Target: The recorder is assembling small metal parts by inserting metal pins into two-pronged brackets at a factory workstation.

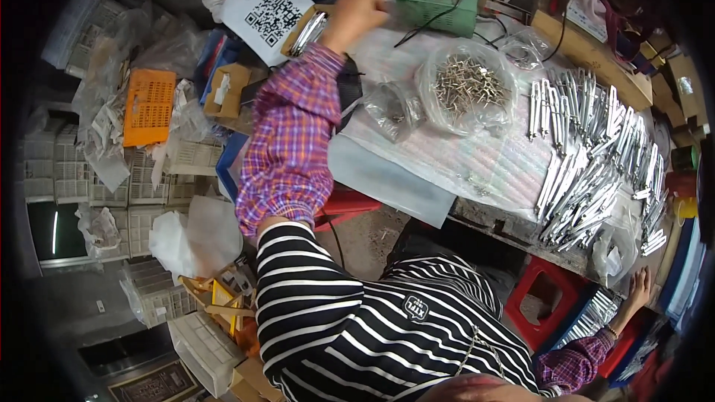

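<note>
a: where are the hands, and what do they hold?

b: the left hand (356, 16) is stretched to the far left edge of the workbench (417, 179), fingers curled beside a card of silvery metal parts (307, 33); whether it grips anything cannot be told. the right hand (639, 289) is down off the near right edge, fingers spread and apparently empty, by a bundle of metal rods (592, 316) beside the red stool (540, 290).

a: why the layout on the bench?

b: it looks sorted by kind. small metal pins (468, 85) sit in an open clear bag (447, 115) at mid-bench, so they cannot scatter. long silvery metal pieces (596, 164) lie in rows along the right edge, within reach. a smaller clear bag (391, 108) lies just left of the pins.

a: and the far edge?

b: a green tool with a black cable (439, 11) lies there, away from the parts.
</note>
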Motion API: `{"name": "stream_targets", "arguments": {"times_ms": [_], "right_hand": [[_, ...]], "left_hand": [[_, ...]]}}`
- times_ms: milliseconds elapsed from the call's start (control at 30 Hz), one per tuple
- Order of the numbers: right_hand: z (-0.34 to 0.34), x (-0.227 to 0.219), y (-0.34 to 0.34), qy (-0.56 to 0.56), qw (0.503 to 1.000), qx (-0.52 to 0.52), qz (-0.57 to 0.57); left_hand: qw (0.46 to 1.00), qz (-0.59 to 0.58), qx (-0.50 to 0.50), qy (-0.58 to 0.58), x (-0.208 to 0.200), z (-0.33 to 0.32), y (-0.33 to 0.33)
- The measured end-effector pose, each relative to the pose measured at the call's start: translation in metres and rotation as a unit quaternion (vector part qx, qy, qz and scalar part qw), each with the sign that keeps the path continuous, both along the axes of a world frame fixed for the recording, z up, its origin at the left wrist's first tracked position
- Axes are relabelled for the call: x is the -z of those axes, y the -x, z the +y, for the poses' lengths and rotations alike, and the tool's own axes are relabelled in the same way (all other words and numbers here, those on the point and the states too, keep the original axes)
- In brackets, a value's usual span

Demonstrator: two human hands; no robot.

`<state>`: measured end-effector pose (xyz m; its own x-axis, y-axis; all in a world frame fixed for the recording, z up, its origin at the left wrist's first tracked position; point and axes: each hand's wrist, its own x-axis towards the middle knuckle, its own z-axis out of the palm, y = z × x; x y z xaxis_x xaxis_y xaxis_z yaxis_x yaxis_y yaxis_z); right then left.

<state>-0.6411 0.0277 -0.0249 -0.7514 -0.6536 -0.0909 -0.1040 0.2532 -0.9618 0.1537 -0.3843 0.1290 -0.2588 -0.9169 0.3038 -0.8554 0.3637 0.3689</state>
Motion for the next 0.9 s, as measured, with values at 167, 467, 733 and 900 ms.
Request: {"name": "stream_targets", "arguments": {"times_ms": [167,467,733,900], "right_hand": [[-0.006,-0.018,-0.059,-0.016,1.0,-0.011,-0.023],[-0.008,-0.029,-0.134,-0.027,0.999,0.0,0.022],[0.005,-0.049,-0.152,-0.007,0.998,0.047,0.039],[0.005,-0.055,-0.165,0.018,0.997,0.046,0.059]], "left_hand": [[0.963,-0.194,-0.163,-0.086,0.01,-0.033,-0.094],[0.931,-0.184,-0.241,-0.205,0.046,-0.049,-0.142],[0.918,-0.148,-0.223,-0.294,0.023,-0.05,-0.122],[0.928,-0.063,-0.222,-0.293,0.036,-0.052,-0.147]]}}
